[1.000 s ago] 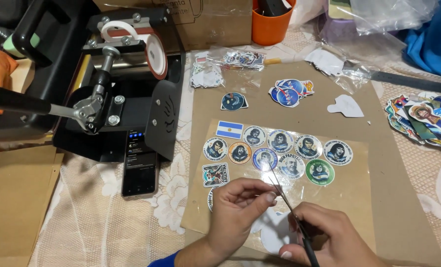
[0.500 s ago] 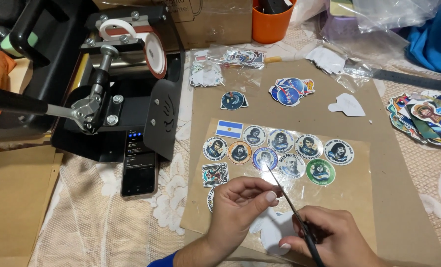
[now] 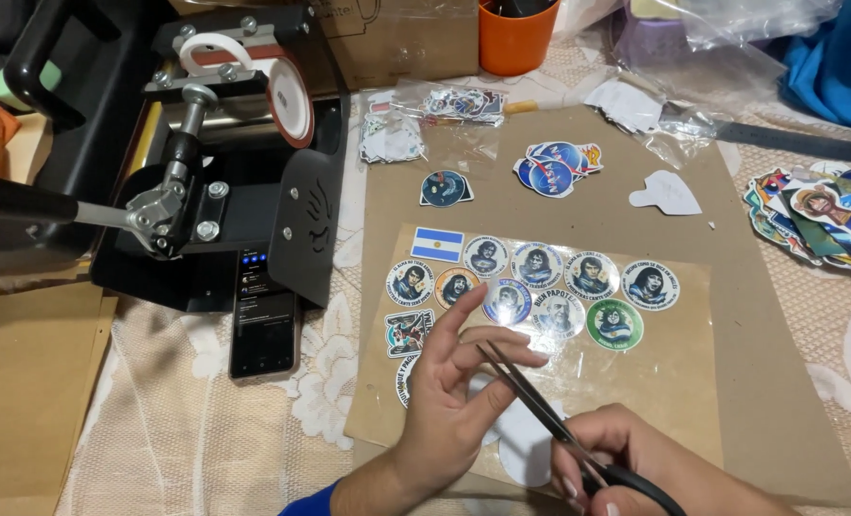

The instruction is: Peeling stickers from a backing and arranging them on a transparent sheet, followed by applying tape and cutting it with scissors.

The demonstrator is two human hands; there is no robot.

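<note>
Right hand fingers closed around scissors; left hand fingers spread, touching sticker sheet on brown board. Risk: blades near fingertips; slip could nick sticker.

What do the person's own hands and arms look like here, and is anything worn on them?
Both hands are bare, with no gloves, rings or watch visible. The left hand shows a bright blue sleeve cuff at the wrist by the bottom edge. The right hand has long, pale nails; its wrist is out of frame, so no sleeve shows.
</note>
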